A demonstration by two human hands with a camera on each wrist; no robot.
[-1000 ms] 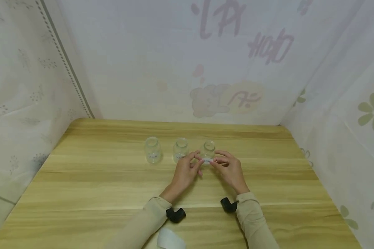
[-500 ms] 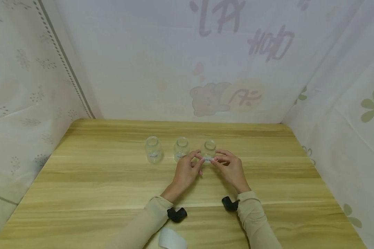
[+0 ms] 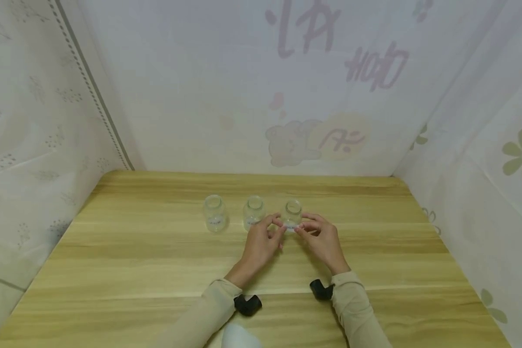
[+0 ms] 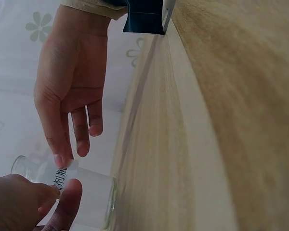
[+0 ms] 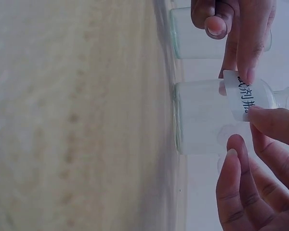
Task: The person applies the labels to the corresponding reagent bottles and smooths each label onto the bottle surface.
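A clear glass jar (image 3: 293, 212) stands upright on the table, rightmost in a row of three. Across its front lies a small white label (image 5: 238, 96) with dark printed characters. My left hand (image 3: 260, 245) pinches the label's left end, its thumb on the printed face. From the other side, my right hand (image 3: 325, 240) pinches the right end between thumb and finger. In the right wrist view, the label lies against or very close to the glass; full contact cannot be told. Some fingers of both hands spread around the jar's sides.
Two more labelled glass jars stand to the left, the middle jar (image 3: 254, 210) close to my left hand and the far left jar (image 3: 214, 215) beyond it. A white object (image 3: 240, 337) lies at the table's (image 3: 135, 261) near edge. Patterned cloth (image 3: 191, 96) surrounds the table.
Both hands stay at the rightmost jar with the label between them, their fingers barely moving. The head view has shifted slightly.
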